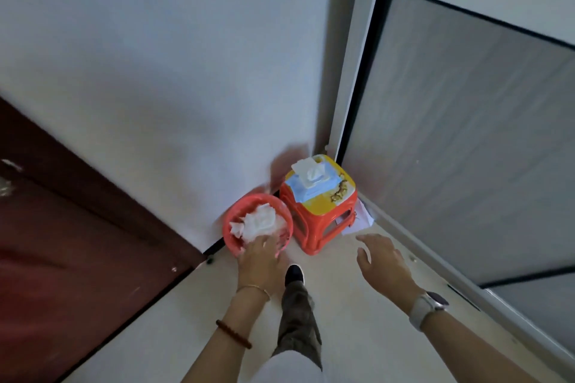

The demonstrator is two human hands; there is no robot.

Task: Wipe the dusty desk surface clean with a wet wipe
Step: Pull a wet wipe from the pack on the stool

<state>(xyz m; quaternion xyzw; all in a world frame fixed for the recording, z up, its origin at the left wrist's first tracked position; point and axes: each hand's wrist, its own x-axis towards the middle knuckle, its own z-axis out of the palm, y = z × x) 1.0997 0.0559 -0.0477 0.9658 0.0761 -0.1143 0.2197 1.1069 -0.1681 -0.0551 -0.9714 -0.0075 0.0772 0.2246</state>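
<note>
A pack of wet wipes (pixel 312 182) lies on a red and yellow plastic stool (pixel 323 221) in the corner, with one white wipe sticking up from its opening. Left of the stool stands a red round bin (pixel 231 227) holding several crumpled white wipes (pixel 259 222). My left hand (pixel 259 261) hangs over the bin's near rim, fingers relaxed, holding nothing that I can see. My right hand (pixel 381 260) hovers open in front of the stool, fingers spread, touching nothing. The dark red desk (pixel 62 242) fills the left side.
A white wall rises behind the stool and bin. A grey partition with a dark frame (pixel 466 165) runs along the right. White papers (pixel 361 218) lie on the floor behind the stool. My leg and black shoe (pixel 294 274) stand between my hands.
</note>
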